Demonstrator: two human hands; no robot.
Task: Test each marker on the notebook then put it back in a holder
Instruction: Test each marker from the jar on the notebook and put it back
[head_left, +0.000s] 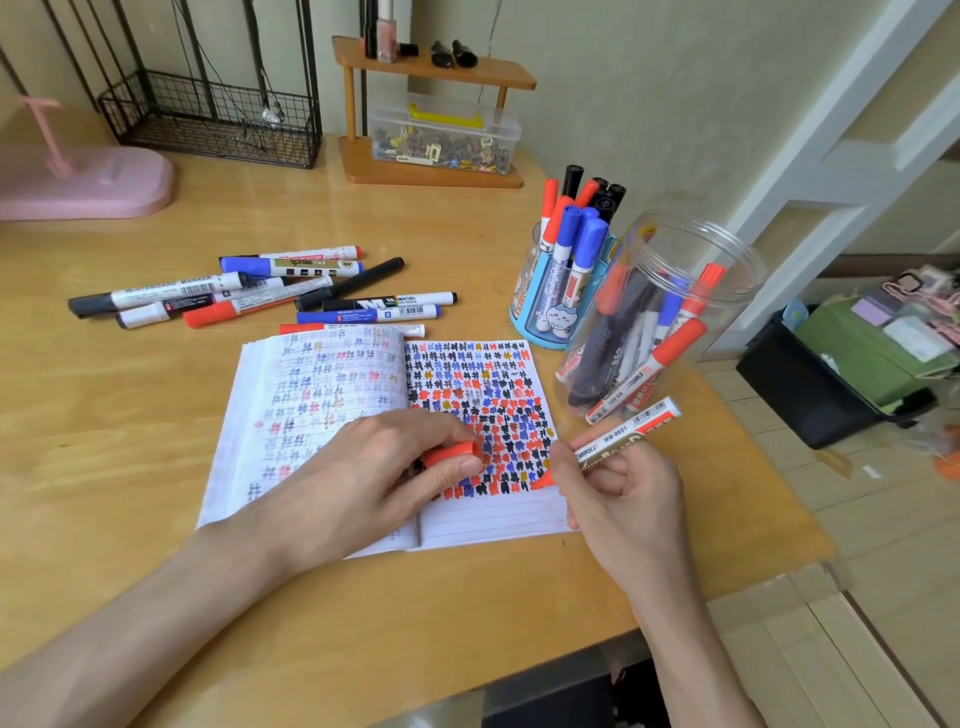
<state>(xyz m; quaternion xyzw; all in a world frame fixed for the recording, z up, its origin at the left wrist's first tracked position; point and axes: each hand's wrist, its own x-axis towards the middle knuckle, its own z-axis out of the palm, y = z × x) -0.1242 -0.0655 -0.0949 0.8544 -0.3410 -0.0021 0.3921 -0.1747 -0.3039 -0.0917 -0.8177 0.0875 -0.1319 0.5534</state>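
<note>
Wooden desk (130, 415) by wall, notebook (311, 395) open; left hand (374, 478) grips red cap (451, 453), right hand (623, 499) grips marker (628, 428)

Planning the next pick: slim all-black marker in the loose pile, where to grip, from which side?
Grip the slim black marker by its far-right end, from above, fingers across the barrel. It lies diagonal on the table; that end pokes out of the pile with bare wood on both sides, while its near-left end is crowded by other markers.
</note>
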